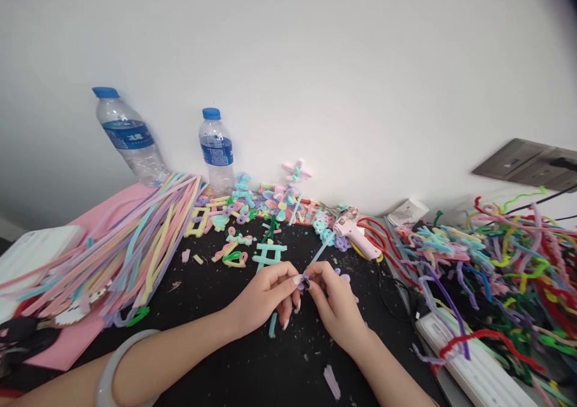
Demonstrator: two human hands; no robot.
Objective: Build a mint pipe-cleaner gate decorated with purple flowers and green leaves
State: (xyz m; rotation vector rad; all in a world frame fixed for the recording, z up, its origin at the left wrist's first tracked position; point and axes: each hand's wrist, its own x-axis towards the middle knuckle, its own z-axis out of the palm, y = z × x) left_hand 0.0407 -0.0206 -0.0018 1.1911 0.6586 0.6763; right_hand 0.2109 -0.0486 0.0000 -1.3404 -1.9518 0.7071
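My left hand (273, 293) and my right hand (336, 305) meet over the middle of the black table, thumbs and forefingers pinched together. Between the fingertips shows a small lavender pipe cleaner piece (302, 285), mostly hidden by the fingers. Just beyond the left hand lies a mint pipe cleaner lattice (270, 254). A short teal pipe cleaner piece (273, 324) rests below the left fingers. Behind my right hand, a pink glue gun (358, 237) lies on its side, with a pale translucent glue stick (323, 247) at its near end.
Long pastel pipe cleaners (135, 244) spread over a pink sheet at left. Two water bottles (217, 154) stand by the wall. Finished pipe cleaner shapes (232, 247) crowd the back. At right are a tangled heap of pipe cleaners (523, 257) and a white power strip (469, 359).
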